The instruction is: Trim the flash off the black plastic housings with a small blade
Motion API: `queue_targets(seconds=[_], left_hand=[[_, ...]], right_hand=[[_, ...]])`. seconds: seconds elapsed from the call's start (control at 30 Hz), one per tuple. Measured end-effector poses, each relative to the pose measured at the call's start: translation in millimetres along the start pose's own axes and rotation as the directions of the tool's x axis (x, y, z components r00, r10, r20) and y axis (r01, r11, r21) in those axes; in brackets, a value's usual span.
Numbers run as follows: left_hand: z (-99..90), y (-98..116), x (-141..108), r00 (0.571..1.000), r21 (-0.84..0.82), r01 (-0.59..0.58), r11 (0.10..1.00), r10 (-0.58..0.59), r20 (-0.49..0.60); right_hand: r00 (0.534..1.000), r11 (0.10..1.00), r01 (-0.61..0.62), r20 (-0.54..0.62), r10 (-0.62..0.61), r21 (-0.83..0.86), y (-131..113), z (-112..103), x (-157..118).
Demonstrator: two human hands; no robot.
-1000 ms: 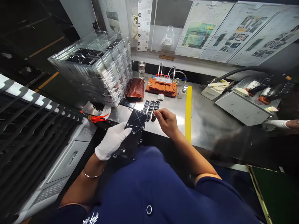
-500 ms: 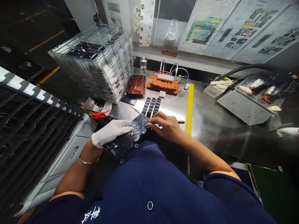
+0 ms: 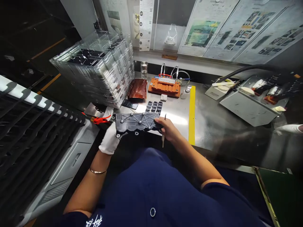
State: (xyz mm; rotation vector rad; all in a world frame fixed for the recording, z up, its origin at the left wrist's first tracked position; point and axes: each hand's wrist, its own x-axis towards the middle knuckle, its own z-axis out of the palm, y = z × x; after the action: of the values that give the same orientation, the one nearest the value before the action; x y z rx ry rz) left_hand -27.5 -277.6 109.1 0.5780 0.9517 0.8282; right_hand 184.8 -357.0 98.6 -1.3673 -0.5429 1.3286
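A long black ribbed plastic part [image 3: 137, 122] with several metal-ringed holes is held level in front of my chest, above the bench's near edge. My left hand [image 3: 110, 138], in a white glove, grips its left end, with the fingers partly hidden behind it. At the right end my bare right hand [image 3: 167, 127] is closed on the part, thumb on its upper face. A slim pointed tool [image 3: 163, 141] also sticks out above and below the right hand. Just beyond the part, small black ribbed pieces [image 3: 153, 107] lie in rows on the metal bench [image 3: 176, 110].
Stacked clear trays [image 3: 111, 72] stand at the back left, beside a reddish-brown bin [image 3: 138, 89]. An orange fixture [image 3: 164, 86], a glass jar [image 3: 144, 69] and red-handled pliers [image 3: 101, 119] are around. Grey boxes [image 3: 246, 105] stand right of the yellow tape [image 3: 192, 115].
The black part has turned from slanted to level, showing its full ribbed face. My left hand has moved to its left end; the pointed tool now shows at my right hand.
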Motion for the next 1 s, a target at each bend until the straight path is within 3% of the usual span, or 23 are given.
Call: queue_targets(seconds=[0.03, 0.1, 0.13, 0.23, 0.3, 0.37, 0.47, 0.57, 0.67, 0.83, 1.0], left_hand=[[1.9, -10.0, -5.7, 0.998, 0.024, 0.043, 0.999, -0.044, 0.04], [9.5, -27.8, -16.1, 0.967, 0.015, 0.121, 0.993, -0.121, 0.225], [14.6, -34.2, -18.9, 0.971, -0.063, 0.114, 0.992, -0.097, 0.219], [29.7, -40.9, -15.3, 1.0, -0.246, 0.02, 0.969, -0.018, 0.01], [35.6, -37.9, -8.3, 0.994, -0.272, -0.011, 0.962, -0.018, -0.105], [37.9, -34.4, -3.5, 0.986, -0.266, -0.035, 0.963, -0.01, -0.167], [38.9, -33.6, -3.1, 0.973, -0.244, -0.113, 0.963, 0.058, -0.222], [41.9, -36.6, -6.1, 0.96, -0.216, -0.184, 0.959, 0.128, -0.249], [46.0, -38.1, -8.9, 0.954, -0.189, -0.225, 0.956, 0.176, -0.244], [47.5, -37.8, -11.4, 0.936, -0.082, -0.284, 0.955, 0.257, -0.241], [46.5, -39.7, -10.6, 0.917, -0.039, -0.323, 0.946, 0.302, -0.261]], right_hand=[[0.999, 1.0, 0.029, -0.02, -0.029, -0.004, 2.7, 2.4, 0.7], [0.996, 0.994, 0.087, 0.01, -0.087, -0.073, 7.8, 8.3, 2.8], [0.991, 0.983, 0.133, 0.033, -0.129, -0.129, 10.1, 11.0, 4.2], [0.952, 0.904, 0.286, -0.016, -0.307, -0.319, 15.6, 15.0, 8.0], [0.889, 0.827, 0.337, -0.137, -0.437, -0.451, 18.0, 15.2, 6.8], [0.815, 0.732, 0.374, -0.176, -0.552, -0.569, 20.3, 16.7, 0.8], [0.709, 0.513, 0.53, 0.02, -0.705, -0.676, 25.4, 25.0, -12.6], [0.609, 0.322, 0.63, 0.192, -0.77, -0.707, 31.1, 35.4, -20.3], [0.613, 0.273, 0.599, 0.212, -0.762, -0.753, 34.2, 40.2, -20.0], [0.664, 0.318, 0.57, 0.197, -0.721, -0.757, 34.0, 40.2, -17.2], [0.662, 0.343, 0.553, 0.151, -0.734, -0.76, 36.2, 45.4, -13.8]])
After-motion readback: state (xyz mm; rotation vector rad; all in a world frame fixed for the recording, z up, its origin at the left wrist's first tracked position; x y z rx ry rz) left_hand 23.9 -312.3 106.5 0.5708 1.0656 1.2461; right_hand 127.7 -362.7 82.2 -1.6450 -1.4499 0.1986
